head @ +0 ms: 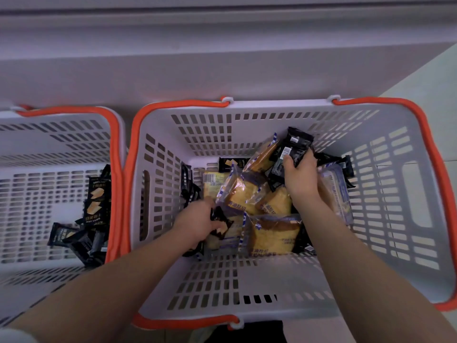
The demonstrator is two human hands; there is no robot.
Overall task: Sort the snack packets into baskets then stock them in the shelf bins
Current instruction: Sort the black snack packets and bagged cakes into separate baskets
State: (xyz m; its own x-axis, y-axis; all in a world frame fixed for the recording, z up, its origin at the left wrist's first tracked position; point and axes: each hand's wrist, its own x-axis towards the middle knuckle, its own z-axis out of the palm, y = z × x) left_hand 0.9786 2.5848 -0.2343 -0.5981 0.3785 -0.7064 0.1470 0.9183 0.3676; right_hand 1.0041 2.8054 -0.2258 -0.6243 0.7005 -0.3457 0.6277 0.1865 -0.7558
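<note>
A large white basket with orange handles holds mixed snacks: several clear packets of yellow bread and several small black packets. My right hand grips a bunch of black packets, raised at the basket's far side. My left hand reaches in at the near left and grips a black packet lying on the bread. A second white basket on the left holds only black packets, piled in its right corner.
A pale cabinet or shelf front runs along behind both baskets. Light floor shows at the far right. The two baskets stand side by side, their orange handles almost touching.
</note>
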